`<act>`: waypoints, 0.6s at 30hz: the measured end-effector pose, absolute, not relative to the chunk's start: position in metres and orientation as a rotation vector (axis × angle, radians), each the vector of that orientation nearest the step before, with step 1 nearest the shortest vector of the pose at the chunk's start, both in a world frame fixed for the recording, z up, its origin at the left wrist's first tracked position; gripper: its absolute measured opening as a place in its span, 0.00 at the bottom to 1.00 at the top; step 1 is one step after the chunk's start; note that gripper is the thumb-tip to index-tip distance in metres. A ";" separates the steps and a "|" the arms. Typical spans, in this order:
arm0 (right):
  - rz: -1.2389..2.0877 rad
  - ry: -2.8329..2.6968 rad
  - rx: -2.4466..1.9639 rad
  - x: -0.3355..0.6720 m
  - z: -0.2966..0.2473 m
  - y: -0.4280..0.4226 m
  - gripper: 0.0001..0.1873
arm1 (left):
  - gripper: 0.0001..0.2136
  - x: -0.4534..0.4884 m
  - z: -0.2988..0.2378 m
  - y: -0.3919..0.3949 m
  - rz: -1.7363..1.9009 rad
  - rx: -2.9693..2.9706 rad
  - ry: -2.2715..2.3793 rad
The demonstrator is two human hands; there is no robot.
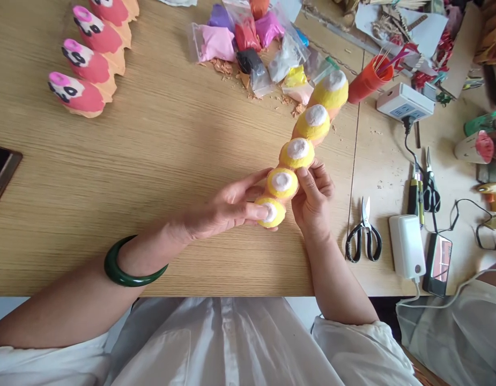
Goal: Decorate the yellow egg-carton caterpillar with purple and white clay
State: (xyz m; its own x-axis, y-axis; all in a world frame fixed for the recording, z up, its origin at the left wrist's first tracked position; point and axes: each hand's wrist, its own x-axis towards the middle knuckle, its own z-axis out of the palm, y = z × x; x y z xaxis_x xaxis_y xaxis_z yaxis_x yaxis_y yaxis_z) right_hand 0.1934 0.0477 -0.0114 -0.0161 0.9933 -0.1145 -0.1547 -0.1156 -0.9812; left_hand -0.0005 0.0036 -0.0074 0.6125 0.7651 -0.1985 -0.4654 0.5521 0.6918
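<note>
Between my two hands, a strip of egg carton cups (308,131) slants up and to the right above the table. Yellow clay coats its several domed cups, and each carries a round white clay patch. My left hand (235,206) grips the near end, its thumb pressing on the lowest white patch and the other fingers partly hidden behind. My right hand (314,195) pinches the strip's right side near the middle, thumb in front and fingers curled. A similar carton strip (87,64) with red clay, eyes and pink pieces rests at the upper left.
Bags of coloured clay (248,37) lie at the back among brown scraps. Rightward are an orange cup (370,78) with sticks, a power socket (406,102), black-handled scissors (364,230) and a white power bank (406,246). A phone (4,171) sits at the left edge; another person's sleeve (468,327) shows lower right.
</note>
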 end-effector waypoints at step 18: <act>1.398 -1.056 -1.202 0.193 -0.015 0.050 0.22 | 0.40 0.004 -0.007 0.002 0.988 0.882 0.764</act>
